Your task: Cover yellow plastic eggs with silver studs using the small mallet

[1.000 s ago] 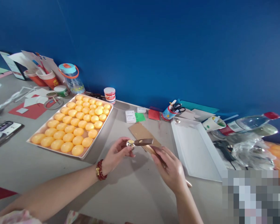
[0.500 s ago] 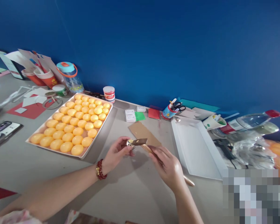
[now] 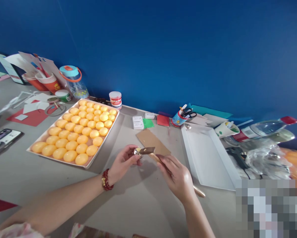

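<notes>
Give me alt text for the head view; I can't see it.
The left hand holds a small shiny silver object; the right hand grips a wooden-handled hammer, its head at the object. A box of orange balls lies left, a white tray right.

left fingers (image 3: 132,160) pinch silver piece (image 3: 137,152) | right fingers (image 3: 167,160) grip hammer (image 3: 147,150) | orange balls (image 3: 75,128) in tray (image 3: 90,161)

Dark-red beaded bracelet (image 3: 107,180) there on the left wrist (image 3: 113,176) — gold charm (image 3: 103,182) catching the eye — and pale, pink-patched clothing (image 3: 23,230) peeking in at the lower edge.
</notes>
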`<state>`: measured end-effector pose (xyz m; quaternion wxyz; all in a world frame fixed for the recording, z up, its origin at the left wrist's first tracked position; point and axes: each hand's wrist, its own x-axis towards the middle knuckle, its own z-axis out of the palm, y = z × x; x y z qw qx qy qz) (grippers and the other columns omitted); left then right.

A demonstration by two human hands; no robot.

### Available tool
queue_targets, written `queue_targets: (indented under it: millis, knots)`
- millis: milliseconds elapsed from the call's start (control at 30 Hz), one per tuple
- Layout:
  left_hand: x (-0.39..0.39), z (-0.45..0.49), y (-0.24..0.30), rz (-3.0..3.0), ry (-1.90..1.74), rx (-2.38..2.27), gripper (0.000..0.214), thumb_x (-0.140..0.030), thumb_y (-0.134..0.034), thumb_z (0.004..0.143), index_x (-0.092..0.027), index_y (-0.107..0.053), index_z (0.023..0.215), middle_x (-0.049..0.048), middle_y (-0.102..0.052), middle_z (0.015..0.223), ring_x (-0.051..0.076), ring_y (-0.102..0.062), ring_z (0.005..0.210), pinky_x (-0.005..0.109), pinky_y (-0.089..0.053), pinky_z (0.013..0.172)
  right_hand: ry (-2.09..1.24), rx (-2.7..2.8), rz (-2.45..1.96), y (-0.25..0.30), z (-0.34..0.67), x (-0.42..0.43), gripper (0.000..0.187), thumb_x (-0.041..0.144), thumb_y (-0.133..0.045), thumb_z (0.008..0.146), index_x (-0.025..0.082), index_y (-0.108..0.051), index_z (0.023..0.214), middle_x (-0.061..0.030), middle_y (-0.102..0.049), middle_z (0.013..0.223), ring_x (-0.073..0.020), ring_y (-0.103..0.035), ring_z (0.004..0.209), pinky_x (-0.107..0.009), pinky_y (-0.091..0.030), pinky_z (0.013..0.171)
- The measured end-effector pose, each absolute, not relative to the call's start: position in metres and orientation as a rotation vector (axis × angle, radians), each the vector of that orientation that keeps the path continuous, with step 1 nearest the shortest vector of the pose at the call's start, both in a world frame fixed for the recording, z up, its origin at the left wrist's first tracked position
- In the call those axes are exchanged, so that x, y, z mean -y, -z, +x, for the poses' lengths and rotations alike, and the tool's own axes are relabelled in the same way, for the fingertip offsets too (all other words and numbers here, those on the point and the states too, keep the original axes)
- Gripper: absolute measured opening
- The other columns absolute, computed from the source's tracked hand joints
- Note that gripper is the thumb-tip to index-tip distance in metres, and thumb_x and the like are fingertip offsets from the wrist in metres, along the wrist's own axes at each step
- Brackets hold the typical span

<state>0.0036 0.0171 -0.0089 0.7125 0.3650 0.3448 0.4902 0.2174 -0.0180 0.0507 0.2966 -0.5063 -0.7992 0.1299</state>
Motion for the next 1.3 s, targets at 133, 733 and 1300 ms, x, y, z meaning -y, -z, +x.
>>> queue_targets:
  millis: [133,733,1300]
  knots:
    - [-0.0171,0.0037,0.0086,0.812,-1.085,-0.76,0.037,-0.033,-0.077,0.079,-0.019,-0.061,0.109,0.0009,-0.067,0.089,0.014,-0.067,0.067,0.034,-0.06,0.069,-0.359,2.122,-1.355,-0.0505,0.2177,0.0177,0.024,0.023,-0.048,0.099,0.022,-0.063,0.118,-0.0085,-0.071,0.101,-0.0197,-0.069,0.085,-0.029,-0.056,0.072]
    - [-0.0173,0.0023,0.0137,0.839,-1.077,-0.756,0.037,-0.034,-0.075,0.08,-0.02,-0.059,0.111,0.0018,-0.067,0.093,0.013,-0.067,0.068,0.033,-0.059,0.07,-0.339,2.097,-1.324,-0.0474,0.2178,0.0175,0.022,0.021,-0.049,0.098,0.023,-0.061,0.117,-0.0087,-0.07,0.1,-0.02,-0.068,0.086,-0.03,-0.055,0.071]
    - [-0.0179,0.0014,0.0156,0.832,-1.069,-0.756,0.038,-0.033,-0.074,0.082,-0.02,-0.059,0.113,0.0024,-0.068,0.095,0.015,-0.068,0.071,0.035,-0.058,0.073,-0.353,2.076,-1.313,-0.0454,0.2176,0.0157,0.022,0.02,-0.051,0.098,0.021,-0.062,0.116,-0.0074,-0.07,0.1,-0.0183,-0.068,0.084,-0.028,-0.053,0.071]
